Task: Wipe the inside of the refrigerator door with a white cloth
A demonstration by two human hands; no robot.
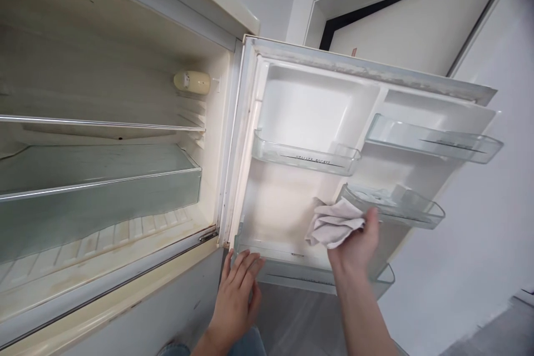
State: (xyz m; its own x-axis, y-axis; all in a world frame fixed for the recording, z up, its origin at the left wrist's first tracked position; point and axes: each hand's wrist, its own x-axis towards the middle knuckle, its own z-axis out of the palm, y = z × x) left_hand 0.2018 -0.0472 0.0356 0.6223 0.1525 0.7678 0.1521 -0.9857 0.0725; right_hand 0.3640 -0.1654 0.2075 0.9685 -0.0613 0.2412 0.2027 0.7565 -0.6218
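A refrigerator door (308, 105) stands open with a cream-white inner liner and clear plastic door shelves. My right hand (354, 245) is shut on a pale pinkish cloth (334, 223) and presses it to the liner, just below a clear door shelf (392, 206). My left hand (237, 303) rests with spread fingers on the door's lower edge, beside the clear bottom bin (300, 275). Another clear shelf (306, 157) sits higher on the door, and a wider one (434, 139) lies to its right.
The open refrigerator compartment (100, 178) lies to the left, with a glass shelf (100, 122), a clear drawer (95, 200) and a cream light cover (192, 82). A white wall (479, 206) and a door frame (375, 11) stand behind the door, above a grey floor (292, 328).
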